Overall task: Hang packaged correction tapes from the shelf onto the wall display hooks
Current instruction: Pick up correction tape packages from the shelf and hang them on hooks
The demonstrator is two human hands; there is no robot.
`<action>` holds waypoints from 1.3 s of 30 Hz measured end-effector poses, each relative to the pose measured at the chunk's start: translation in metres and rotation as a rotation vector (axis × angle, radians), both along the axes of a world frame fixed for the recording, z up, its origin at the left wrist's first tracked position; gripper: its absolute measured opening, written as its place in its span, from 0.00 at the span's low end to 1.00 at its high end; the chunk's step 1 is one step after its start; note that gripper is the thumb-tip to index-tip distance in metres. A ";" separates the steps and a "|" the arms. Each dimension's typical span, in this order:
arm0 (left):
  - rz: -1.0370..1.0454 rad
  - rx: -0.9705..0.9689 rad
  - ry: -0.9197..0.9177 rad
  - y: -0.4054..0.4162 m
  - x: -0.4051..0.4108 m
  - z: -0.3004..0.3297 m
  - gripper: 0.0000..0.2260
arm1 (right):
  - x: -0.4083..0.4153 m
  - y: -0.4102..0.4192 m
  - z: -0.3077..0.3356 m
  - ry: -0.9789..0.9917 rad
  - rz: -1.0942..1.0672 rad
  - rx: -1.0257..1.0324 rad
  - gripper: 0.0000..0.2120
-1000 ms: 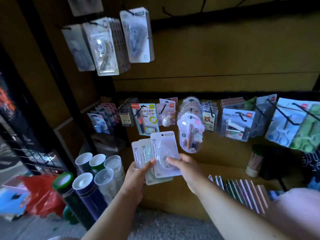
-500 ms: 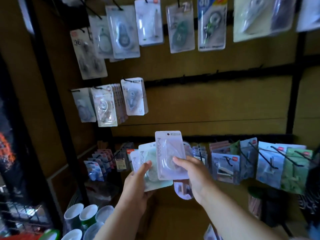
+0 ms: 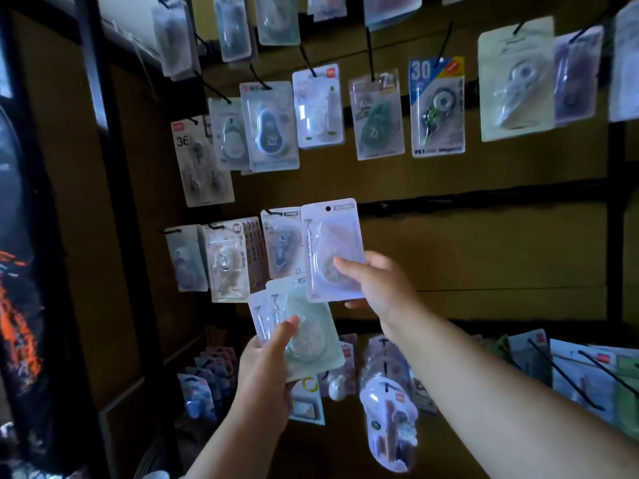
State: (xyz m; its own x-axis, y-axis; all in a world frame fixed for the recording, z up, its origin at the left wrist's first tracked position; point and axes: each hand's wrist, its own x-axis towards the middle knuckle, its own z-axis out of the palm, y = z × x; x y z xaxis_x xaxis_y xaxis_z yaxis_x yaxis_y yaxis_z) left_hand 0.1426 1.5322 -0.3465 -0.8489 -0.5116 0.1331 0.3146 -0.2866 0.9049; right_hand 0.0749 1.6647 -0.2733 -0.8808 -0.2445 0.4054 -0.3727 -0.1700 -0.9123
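Observation:
My right hand (image 3: 378,288) holds one white correction tape pack (image 3: 331,243) upright against the wall, its round hang hole at the top. The pack sits just right of a hung pack (image 3: 280,240) on a black hook in the middle row. My left hand (image 3: 268,368) grips a fanned stack of similar packs (image 3: 304,335) lower down, thumb across their fronts. A black rail (image 3: 484,200) with bare hooks runs right of the raised pack.
Rows of packaged correction tapes (image 3: 437,105) hang above on black hooks. More stationery packs (image 3: 390,409) hang on a lower row, with long black hooks (image 3: 560,371) jutting out at the lower right. A dark vertical post (image 3: 114,202) stands at the left.
My view has tilted up from the lower shelf to the wall. My right hand has lifted the single pack up and away from the stack in my left hand, toward the middle row.

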 end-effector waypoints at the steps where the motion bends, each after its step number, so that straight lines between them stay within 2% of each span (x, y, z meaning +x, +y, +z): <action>1: -0.001 -0.002 0.002 -0.001 0.000 0.000 0.13 | -0.003 -0.003 0.003 -0.002 -0.013 0.016 0.03; 14: 0.012 0.026 -0.042 -0.016 -0.017 -0.021 0.09 | -0.028 -0.019 -0.013 0.027 -0.119 0.042 0.07; 20: 0.008 0.017 -0.051 -0.018 -0.023 -0.029 0.11 | -0.063 -0.031 -0.006 -0.005 -0.282 0.146 0.17; 26: -0.030 0.019 -0.049 -0.016 -0.023 -0.028 0.12 | -0.099 -0.034 -0.008 -0.089 -0.316 0.189 0.26; 30: -0.029 -0.009 -0.044 -0.015 -0.024 -0.029 0.13 | -0.103 -0.030 -0.016 -0.142 -0.320 0.206 0.28; 34: -0.025 -0.026 -0.027 -0.014 -0.027 -0.030 0.12 | -0.074 -0.018 -0.032 -0.195 -0.229 0.193 0.28; 37: -0.002 -0.049 -0.024 -0.013 -0.029 -0.031 0.15 | -0.037 -0.010 -0.056 -0.217 -0.065 0.228 0.43; 39: -0.005 -0.087 -0.008 -0.010 -0.029 -0.030 0.17 | -0.017 -0.009 -0.071 -0.227 0.019 0.280 0.42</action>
State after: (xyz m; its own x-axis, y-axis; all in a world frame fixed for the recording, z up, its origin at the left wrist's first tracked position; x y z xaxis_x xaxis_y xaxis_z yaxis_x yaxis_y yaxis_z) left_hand 0.1138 1.5218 -0.3769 -0.8528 -0.4940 0.1697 0.3056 -0.2083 0.9291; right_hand 0.0577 1.6559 -0.3446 -0.9350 -0.3354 0.1154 -0.1549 0.0933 -0.9835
